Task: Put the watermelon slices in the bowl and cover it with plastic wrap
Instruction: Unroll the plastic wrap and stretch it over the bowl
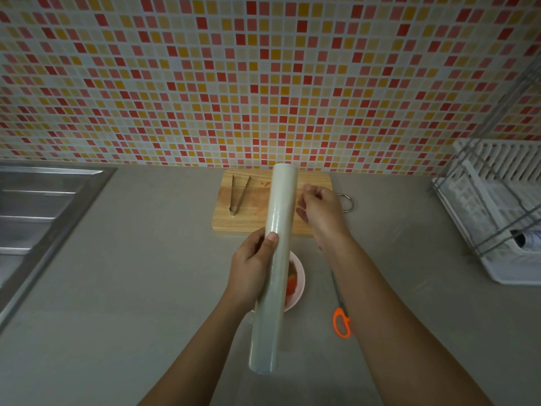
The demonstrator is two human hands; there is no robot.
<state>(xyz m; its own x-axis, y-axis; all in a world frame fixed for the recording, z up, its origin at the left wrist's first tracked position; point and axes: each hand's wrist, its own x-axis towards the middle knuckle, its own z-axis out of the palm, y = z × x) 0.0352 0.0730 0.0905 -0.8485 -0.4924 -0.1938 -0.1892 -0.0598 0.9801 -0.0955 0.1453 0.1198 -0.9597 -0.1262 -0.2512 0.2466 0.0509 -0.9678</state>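
Glossy plastic wrap roll [275, 259]; wooden board [251, 206]; metal tongs [237, 194].

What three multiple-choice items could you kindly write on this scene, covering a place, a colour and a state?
1. Where do the tongs lie? A) on the cutting board B) in a drawer C) on a plate
2. What colour are the scissors' handles? A) blue B) orange C) green
3. What does the left hand do? A) lies flat B) grips the plastic wrap roll C) lifts the tongs
Answers: A, they rest on the wood; B, the loops are orange; B, its thumb clamps the roll.
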